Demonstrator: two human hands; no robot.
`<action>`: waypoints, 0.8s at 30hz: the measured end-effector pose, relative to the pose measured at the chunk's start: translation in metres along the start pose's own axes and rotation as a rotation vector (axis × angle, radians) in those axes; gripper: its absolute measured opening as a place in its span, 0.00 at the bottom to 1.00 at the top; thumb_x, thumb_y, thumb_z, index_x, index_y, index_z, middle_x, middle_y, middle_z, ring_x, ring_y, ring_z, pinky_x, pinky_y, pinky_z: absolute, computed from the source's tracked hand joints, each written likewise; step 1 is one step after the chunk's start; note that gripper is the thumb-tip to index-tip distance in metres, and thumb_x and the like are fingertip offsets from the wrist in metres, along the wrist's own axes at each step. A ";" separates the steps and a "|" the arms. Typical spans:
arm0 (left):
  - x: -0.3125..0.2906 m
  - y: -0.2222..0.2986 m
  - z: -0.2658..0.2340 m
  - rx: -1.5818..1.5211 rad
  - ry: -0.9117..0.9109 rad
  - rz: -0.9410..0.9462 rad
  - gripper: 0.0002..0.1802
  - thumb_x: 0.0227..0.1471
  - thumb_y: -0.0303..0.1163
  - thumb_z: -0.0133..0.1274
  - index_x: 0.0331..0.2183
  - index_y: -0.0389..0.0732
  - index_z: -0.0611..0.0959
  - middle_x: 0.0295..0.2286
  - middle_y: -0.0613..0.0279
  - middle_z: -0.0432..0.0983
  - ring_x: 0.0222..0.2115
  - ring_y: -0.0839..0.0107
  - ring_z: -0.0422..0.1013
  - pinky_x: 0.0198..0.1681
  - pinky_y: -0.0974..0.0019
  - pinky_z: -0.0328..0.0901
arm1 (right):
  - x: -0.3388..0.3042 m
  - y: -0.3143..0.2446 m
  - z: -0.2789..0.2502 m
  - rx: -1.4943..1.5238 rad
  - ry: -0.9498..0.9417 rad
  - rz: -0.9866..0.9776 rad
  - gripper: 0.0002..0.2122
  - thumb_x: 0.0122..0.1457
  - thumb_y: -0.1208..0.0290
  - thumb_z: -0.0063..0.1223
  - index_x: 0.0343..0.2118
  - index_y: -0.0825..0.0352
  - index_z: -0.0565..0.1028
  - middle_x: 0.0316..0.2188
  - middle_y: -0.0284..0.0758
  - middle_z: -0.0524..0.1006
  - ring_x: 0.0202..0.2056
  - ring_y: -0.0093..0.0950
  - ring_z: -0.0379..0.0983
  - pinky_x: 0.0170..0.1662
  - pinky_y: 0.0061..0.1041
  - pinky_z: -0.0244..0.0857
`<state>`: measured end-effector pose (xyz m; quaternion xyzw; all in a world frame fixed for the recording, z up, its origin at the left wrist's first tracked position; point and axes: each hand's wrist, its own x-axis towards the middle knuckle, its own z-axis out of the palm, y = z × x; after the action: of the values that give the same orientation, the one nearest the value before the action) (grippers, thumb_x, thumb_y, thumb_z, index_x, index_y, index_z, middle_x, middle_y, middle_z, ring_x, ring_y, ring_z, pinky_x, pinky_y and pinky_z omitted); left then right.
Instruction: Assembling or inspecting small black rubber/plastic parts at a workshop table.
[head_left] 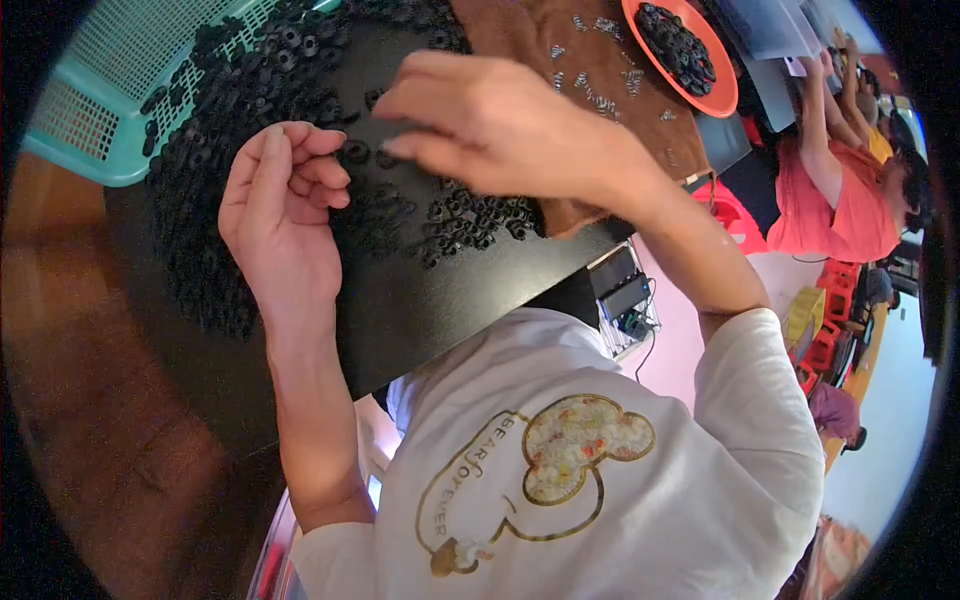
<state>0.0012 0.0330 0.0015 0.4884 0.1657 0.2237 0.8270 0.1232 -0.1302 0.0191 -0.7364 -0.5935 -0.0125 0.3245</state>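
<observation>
My left hand [288, 205] is raised over the black tabletop [430, 320], palm turned up. Its fingers are curled and the thumb rests against the index finger; whatever may lie between them is too small to make out. Across from it, my right hand [490, 125] reaches in from the right, smeared by motion, its fingertips near small black ring-shaped parts. A large heap of black parts [200, 190] spreads behind and left of my left hand. Below my right hand lies a smaller cluster of black parts [480, 220], close to the table's near edge.
A green mesh basket [125, 150] stands at the far left. On a brown cloth [520, 25] lie several small metal springs [605, 100]. An orange bowl [729, 95] holding black parts sits at the far right. Other people, one in a coral shirt [830, 225], are off to the right.
</observation>
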 end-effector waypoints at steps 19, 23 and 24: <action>-0.007 -0.011 0.016 0.980 -0.292 0.704 0.07 0.47 0.24 0.55 0.33 0.37 0.81 0.30 0.59 0.77 0.31 0.63 0.71 0.36 0.66 0.65 | -0.023 0.035 -0.047 -0.101 -0.066 0.071 0.08 0.54 0.71 0.52 0.32 0.71 0.74 0.30 0.44 0.75 0.34 0.45 0.73 0.38 0.37 0.67; -0.005 -0.019 0.014 1.250 -0.384 0.778 0.07 0.44 0.25 0.56 0.30 0.39 0.81 0.32 0.63 0.76 0.38 0.59 0.68 0.42 0.60 0.62 | -0.031 0.033 -0.053 -0.095 -0.067 0.105 0.09 0.54 0.70 0.52 0.32 0.71 0.74 0.30 0.44 0.75 0.34 0.45 0.72 0.38 0.38 0.67; -0.004 -0.019 0.012 1.369 -0.412 0.780 0.05 0.44 0.26 0.56 0.29 0.40 0.81 0.32 0.64 0.76 0.39 0.60 0.68 0.43 0.59 0.61 | -0.033 0.033 -0.054 -0.091 -0.062 0.111 0.09 0.54 0.70 0.52 0.32 0.71 0.74 0.31 0.44 0.75 0.34 0.45 0.72 0.38 0.38 0.67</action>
<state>0.0077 0.0143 -0.0093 0.9397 -0.0717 0.2504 0.2217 0.1622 -0.1878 0.0331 -0.7822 -0.5603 0.0014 0.2723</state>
